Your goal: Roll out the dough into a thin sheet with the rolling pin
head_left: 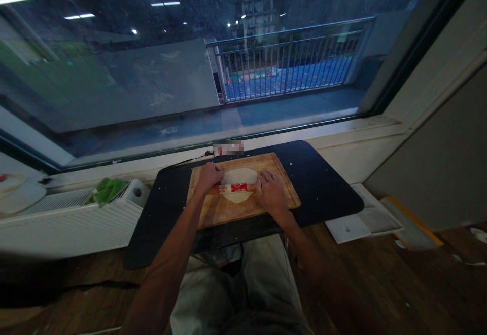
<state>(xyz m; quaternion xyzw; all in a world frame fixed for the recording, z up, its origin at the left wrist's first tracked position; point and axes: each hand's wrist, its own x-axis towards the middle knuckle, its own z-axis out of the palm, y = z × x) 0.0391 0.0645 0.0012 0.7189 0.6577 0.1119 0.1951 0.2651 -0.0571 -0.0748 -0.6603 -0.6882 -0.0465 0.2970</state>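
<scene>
A wooden cutting board (228, 213) lies on a small black table (323, 188) by the window. On the board sits a flat round of pale dough (239, 177). Across the dough lies a rolling pin (238, 188) with a red and white label. My left hand (208, 177) presses on the pin's left end with curled fingers. My right hand (271, 192) rests on the pin's right end, fingers bent over it.
A white radiator (68, 223) stands at the left with a green cloth (108, 189) on top. A white plate (19, 195) sits at far left. Papers (365, 223) lie on the wooden floor at right. The window ledge (342, 132) runs behind the table.
</scene>
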